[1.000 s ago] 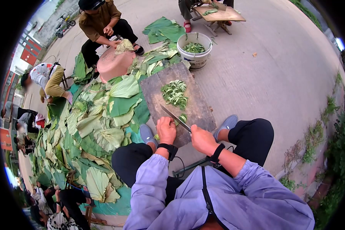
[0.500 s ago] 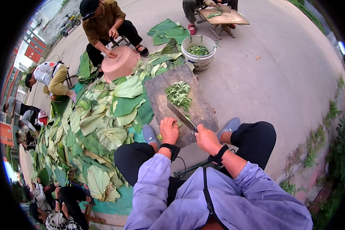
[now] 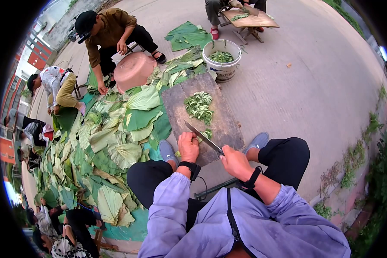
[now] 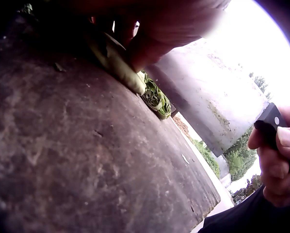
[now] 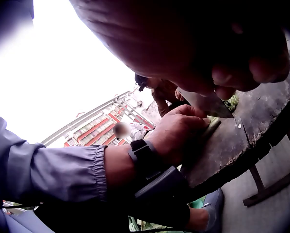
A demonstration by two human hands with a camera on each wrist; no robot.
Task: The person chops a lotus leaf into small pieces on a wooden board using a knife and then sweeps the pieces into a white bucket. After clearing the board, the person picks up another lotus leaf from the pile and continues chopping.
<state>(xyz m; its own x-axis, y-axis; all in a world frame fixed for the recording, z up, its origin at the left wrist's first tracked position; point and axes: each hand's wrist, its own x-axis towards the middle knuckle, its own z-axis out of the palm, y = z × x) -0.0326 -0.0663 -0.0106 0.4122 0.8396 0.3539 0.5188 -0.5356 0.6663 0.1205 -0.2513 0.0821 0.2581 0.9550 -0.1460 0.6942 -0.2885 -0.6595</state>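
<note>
Black-handled knife [image 3: 205, 139] in the curled right hand [image 3: 235, 163], leaf roll [image 4: 120, 68] in the pinching left hand [image 3: 188, 147].

A: Where are the slices on the tabletop [image 3: 227, 122]?

B: The main heap of leaf slices [image 3: 198, 106] lies around the middle, with a smaller cluster [image 3: 207, 133] between it and the near edge.

A: And the cleaver [image 4: 217, 97]?

B: Slanted across the near part, its handle in the right fingers [image 4: 275, 168] at the near edge. The left fingers [image 4: 152, 46] are left of it, on a leaf roll [image 4: 123, 73] by the left edge.

A: Past the far edge?

B: A bucket [image 3: 224, 74] with cut leaves [image 3: 221, 56] in it, off the far right corner. A basin [image 3: 134, 72] sits beyond the far left corner.

A: Off the left edge?

B: Large leaves [image 3: 142, 99], spread over a tarp [image 3: 116, 232].
</note>
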